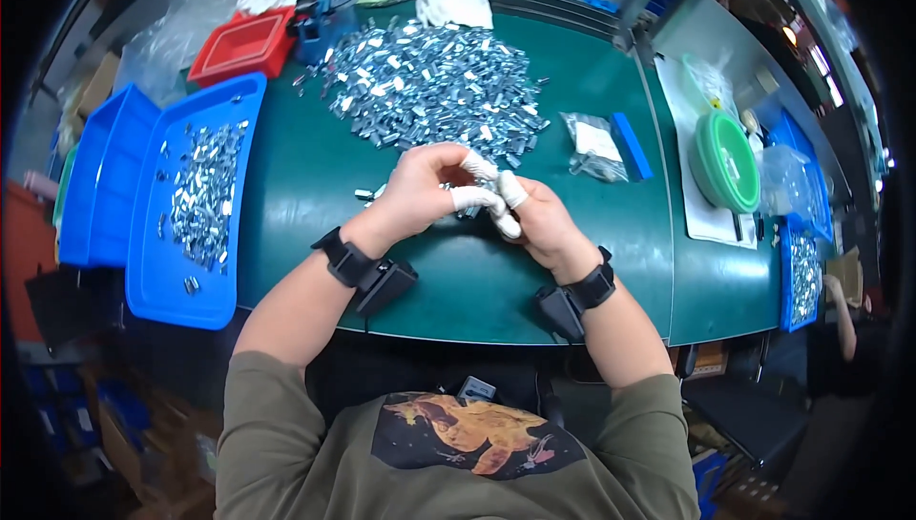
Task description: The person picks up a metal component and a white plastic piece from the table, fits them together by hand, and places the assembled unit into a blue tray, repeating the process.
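Observation:
My left hand (pixel 416 188) and my right hand (pixel 546 220) meet over the green table, with white covers on several fingertips. Thumbs and fingers of both are pressed together in a pinch. Whatever lies between them is hidden by the fingertips. Just beyond is a big heap of small shiny metal pieces (pixel 439 86). A few loose metal pieces (pixel 364 195) lie beside and under my left hand. Each wrist wears a black strap with a dark box on it.
To the left, a blue tray (pixel 246 129) holds more metal pieces, near a blue bin (pixel 95 172) and a red tray (pixel 196 70). At right are a clear bag (pixel 596 146), a blue bar (pixel 631 145), green basins (pixel 706 172) and another blue tray (pixel 786 277). A co-worker's arm (pixel 843 320) shows far right.

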